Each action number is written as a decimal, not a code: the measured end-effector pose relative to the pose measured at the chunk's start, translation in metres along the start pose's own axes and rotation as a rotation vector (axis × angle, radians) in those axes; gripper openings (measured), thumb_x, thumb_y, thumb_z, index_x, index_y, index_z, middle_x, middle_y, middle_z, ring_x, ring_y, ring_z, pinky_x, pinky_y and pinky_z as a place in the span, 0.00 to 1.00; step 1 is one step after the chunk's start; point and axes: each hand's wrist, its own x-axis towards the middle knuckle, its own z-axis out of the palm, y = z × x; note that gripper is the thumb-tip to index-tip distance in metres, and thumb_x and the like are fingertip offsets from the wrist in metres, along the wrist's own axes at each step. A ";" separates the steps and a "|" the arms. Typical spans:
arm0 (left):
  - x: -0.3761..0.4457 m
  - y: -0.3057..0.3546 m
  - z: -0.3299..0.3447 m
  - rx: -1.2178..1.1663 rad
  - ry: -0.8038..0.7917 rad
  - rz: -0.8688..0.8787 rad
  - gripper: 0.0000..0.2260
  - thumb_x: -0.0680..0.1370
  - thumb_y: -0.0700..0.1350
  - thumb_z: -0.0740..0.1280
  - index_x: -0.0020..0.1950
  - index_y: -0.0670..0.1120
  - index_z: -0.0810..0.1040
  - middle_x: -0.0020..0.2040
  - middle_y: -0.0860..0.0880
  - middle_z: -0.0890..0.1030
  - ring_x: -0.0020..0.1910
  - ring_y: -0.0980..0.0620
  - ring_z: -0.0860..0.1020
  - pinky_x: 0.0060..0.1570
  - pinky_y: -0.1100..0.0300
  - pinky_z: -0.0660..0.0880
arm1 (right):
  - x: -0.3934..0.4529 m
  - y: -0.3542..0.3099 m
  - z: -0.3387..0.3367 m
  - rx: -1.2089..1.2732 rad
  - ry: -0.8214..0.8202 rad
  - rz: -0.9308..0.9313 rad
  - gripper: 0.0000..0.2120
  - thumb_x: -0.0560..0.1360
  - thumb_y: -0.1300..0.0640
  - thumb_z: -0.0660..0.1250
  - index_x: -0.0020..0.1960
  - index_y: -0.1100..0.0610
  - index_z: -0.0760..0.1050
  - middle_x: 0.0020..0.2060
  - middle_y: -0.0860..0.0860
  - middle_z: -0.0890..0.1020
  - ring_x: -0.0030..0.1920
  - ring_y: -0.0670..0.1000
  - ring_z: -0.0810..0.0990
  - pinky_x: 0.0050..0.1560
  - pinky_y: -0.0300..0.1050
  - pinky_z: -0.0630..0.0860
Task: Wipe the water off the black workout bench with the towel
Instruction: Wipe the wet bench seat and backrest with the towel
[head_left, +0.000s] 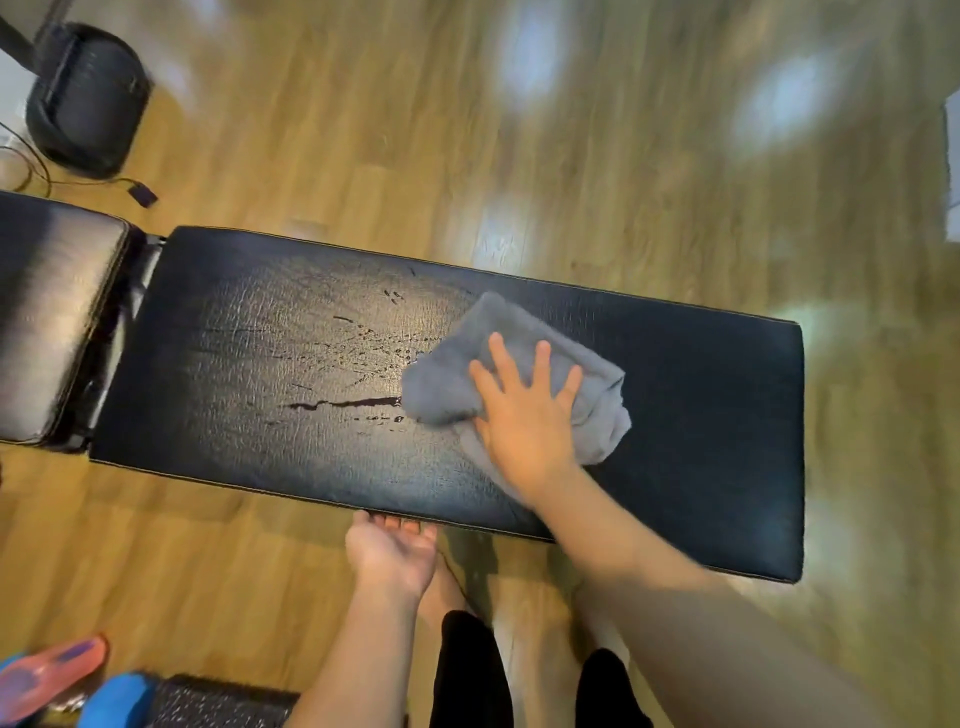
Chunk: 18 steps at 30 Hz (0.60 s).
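Observation:
The long black workout bench (218, 322) lies across the view on a wooden floor. Streaks and drops of water (358, 364) show on its middle. A crumpled grey towel (457, 374) rests on the pad just right of the water. My right hand (524, 415) lies flat on the towel with fingers spread, pressing it to the pad. My left hand (392, 551) is at the bench's near edge, fingers curled under the rim.
A second black pad (52, 312) adjoins the bench at left. A black rounded device (85, 98) with a cable stands at far left. Colourful shoes (57, 680) and a speckled mat (218, 701) lie at the bottom left. My legs are below the bench.

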 end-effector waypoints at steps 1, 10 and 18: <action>-0.001 0.002 0.001 0.007 0.008 0.007 0.14 0.81 0.48 0.52 0.57 0.48 0.75 0.53 0.45 0.79 0.55 0.47 0.76 0.62 0.46 0.71 | -0.023 -0.003 0.009 -0.033 -0.004 -0.073 0.27 0.75 0.45 0.65 0.72 0.46 0.67 0.79 0.51 0.57 0.74 0.73 0.56 0.65 0.81 0.52; 0.005 0.009 -0.003 0.015 0.033 -0.038 0.11 0.81 0.49 0.52 0.52 0.48 0.73 0.47 0.47 0.75 0.46 0.50 0.73 0.68 0.48 0.67 | -0.119 0.118 0.023 -0.147 -0.150 -0.081 0.29 0.71 0.51 0.64 0.72 0.46 0.67 0.78 0.50 0.61 0.73 0.71 0.60 0.62 0.78 0.62; -0.005 0.007 -0.002 0.017 0.010 -0.042 0.19 0.83 0.50 0.50 0.70 0.46 0.68 0.65 0.47 0.72 0.69 0.48 0.69 0.70 0.49 0.63 | 0.052 0.060 -0.040 0.137 -0.004 0.313 0.24 0.82 0.45 0.57 0.76 0.45 0.57 0.80 0.46 0.45 0.77 0.70 0.44 0.68 0.80 0.46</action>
